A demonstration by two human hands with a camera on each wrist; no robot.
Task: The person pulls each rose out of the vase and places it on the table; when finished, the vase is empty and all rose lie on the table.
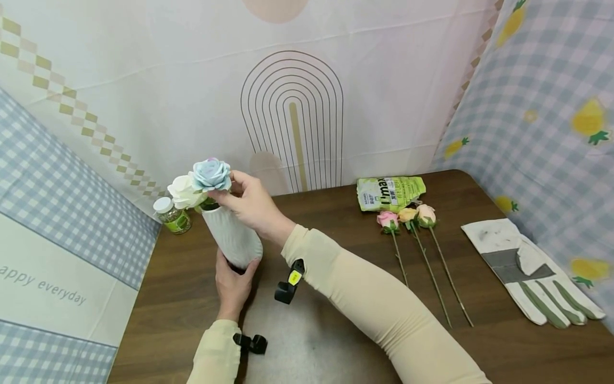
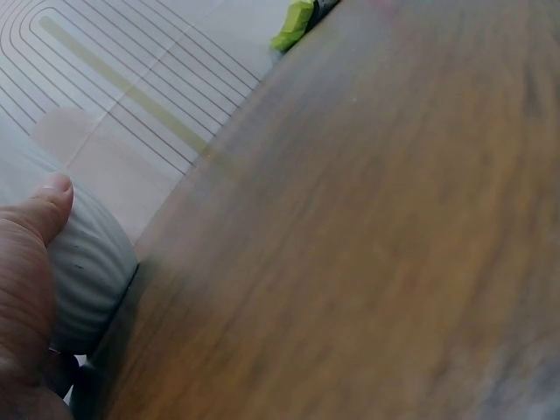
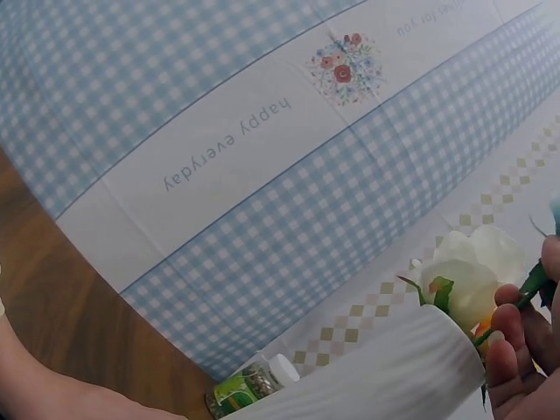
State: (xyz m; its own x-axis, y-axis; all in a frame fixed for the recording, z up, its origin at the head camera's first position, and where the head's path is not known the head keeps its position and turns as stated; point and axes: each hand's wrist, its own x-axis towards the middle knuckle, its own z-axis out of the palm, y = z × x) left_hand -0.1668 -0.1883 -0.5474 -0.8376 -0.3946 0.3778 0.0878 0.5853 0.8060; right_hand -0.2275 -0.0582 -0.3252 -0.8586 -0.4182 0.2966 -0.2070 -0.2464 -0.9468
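Note:
A white ribbed vase [image 1: 232, 237] stands tilted on the table, with my left hand [image 1: 233, 285] gripping its lower part. In the left wrist view the thumb of that hand lies along the vase wall [image 2: 87, 262]. My right hand [image 1: 256, 205] is at the vase mouth and pinches the green stem of a light blue rose [image 1: 211, 174] just under its bloom. A white rose [image 1: 185, 192] leans out of the vase beside it. In the right wrist view the fingers hold the stem [image 3: 530, 284] close to the vase rim, and a bit of orange shows behind.
A small jar with a white lid [image 1: 174, 216] stands left of the vase. Toward the right lie a pink rose [image 1: 388, 221], a yellow rose [image 1: 408, 215] and a peach rose [image 1: 426, 215], below a green pouch [image 1: 389, 193]. A work glove [image 1: 527, 272] lies at the right edge.

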